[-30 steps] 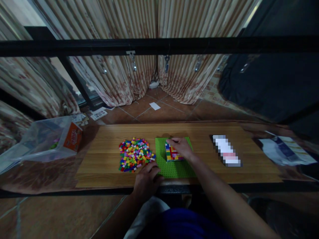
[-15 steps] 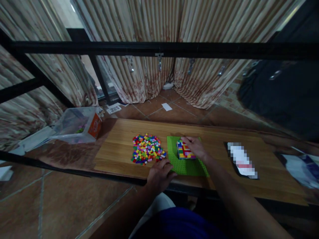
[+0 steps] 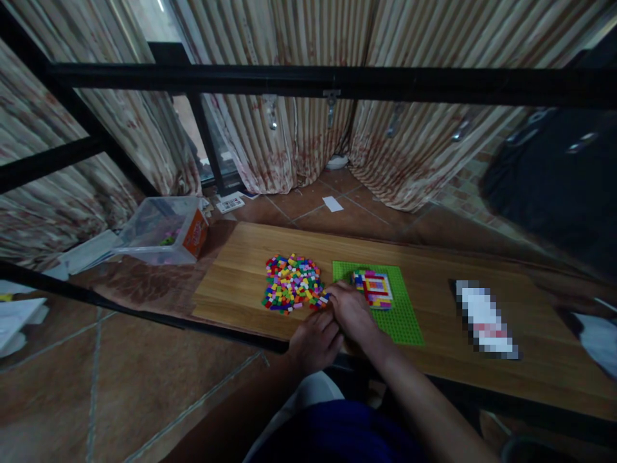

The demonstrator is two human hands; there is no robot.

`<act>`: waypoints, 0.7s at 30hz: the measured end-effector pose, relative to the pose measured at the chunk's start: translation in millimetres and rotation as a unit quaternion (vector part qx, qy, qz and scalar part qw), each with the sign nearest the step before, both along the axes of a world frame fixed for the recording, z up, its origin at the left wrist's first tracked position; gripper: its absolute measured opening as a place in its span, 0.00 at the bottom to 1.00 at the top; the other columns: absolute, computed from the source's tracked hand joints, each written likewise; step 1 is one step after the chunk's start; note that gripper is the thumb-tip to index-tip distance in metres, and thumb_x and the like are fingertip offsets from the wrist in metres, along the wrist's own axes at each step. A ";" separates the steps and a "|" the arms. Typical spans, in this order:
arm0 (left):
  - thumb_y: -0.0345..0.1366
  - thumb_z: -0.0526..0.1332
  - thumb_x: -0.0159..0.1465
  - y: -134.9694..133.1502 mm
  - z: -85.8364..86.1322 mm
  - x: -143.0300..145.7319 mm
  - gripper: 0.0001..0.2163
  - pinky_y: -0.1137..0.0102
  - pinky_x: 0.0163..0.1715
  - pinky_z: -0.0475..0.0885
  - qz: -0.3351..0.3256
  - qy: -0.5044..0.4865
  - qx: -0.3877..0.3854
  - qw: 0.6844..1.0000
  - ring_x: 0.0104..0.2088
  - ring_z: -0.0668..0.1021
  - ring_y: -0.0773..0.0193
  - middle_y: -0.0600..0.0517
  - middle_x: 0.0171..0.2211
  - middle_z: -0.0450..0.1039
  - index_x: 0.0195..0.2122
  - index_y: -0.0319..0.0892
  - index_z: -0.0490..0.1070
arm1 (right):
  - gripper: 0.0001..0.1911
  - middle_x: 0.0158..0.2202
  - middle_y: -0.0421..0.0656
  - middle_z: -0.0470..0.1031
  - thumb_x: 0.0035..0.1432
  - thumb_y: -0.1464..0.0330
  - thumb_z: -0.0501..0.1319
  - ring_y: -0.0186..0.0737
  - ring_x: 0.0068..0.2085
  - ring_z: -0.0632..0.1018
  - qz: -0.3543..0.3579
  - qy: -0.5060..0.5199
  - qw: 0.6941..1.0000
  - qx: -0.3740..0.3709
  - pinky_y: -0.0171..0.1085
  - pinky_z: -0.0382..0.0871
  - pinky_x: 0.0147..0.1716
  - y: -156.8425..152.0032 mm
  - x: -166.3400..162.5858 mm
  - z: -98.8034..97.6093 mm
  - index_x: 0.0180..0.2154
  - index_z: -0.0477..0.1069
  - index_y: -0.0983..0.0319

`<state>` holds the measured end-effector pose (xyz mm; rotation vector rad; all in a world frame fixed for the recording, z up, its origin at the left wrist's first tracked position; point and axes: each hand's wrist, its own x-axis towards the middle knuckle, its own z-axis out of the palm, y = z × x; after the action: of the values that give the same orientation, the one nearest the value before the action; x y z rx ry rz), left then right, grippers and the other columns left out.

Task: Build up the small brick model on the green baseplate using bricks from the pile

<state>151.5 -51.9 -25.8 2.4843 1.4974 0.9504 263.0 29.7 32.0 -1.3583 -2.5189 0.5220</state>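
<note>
My right hand is at the right edge of a pile of small multicoloured toy bricks. Its fingertips are pinched together, and whatever is between them is too small to make out. Close against it, my left hand lies at the table's front edge with its fingers curled in. What the left fingers may hold is hidden. Just right of my right hand, a green baseplate carries a low rectangular brick build with a red and white frame pattern on top.
The bricks and baseplate are on a wooden table. A clear plastic box with an orange label stands at the left end. A blurred white and dark item lies to the right. Behind are a black metal bar and striped curtains.
My right hand has left the brick build and moved left to the pile's edge beside my left hand, uncovering the build's top. The left fingers have curled in. The view has shifted slightly.
</note>
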 end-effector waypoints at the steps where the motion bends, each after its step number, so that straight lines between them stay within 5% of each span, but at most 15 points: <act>1: 0.36 0.52 0.65 -0.2 -0.1 -0.4 0.09 0.62 0.45 0.73 -0.003 -0.004 0.002 1.000 0.42 0.74 0.59 0.44 0.41 0.71 0.39 0.40 0.69 | 0.16 0.38 0.44 0.75 0.61 0.77 0.50 0.38 0.41 0.74 0.008 -0.005 1.000 -0.009 0.33 0.63 0.41 0.4 -0.8 0.2 0.38 0.76 0.61; 14: 0.34 0.52 0.65 0.3 0.7 -0.2 0.07 0.63 0.40 0.74 -0.001 -0.004 0.026 1.000 0.38 0.73 0.60 0.46 0.35 0.70 0.36 0.40 0.69 | 0.14 0.40 0.43 0.74 0.63 0.73 0.50 0.37 0.44 0.73 0.050 -0.089 0.995 -0.019 0.32 0.63 0.40 3.1 -5.3 7.8 0.38 0.73 0.59; 21: 0.33 0.52 0.64 0.0 -1.6 0.3 0.07 0.62 0.40 0.75 0.005 0.004 0.018 1.000 0.38 0.74 0.59 0.45 0.34 0.70 0.36 0.39 0.69 | 0.12 0.39 0.45 0.75 0.64 0.72 0.50 0.39 0.42 0.75 -0.016 0.060 0.998 -0.013 0.36 0.66 0.43 -4.4 -3.0 3.6 0.40 0.73 0.60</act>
<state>151.8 -51.9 -27.4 2.5110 1.5095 0.9799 260.0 25.3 35.6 -1.3308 -2.3994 0.6123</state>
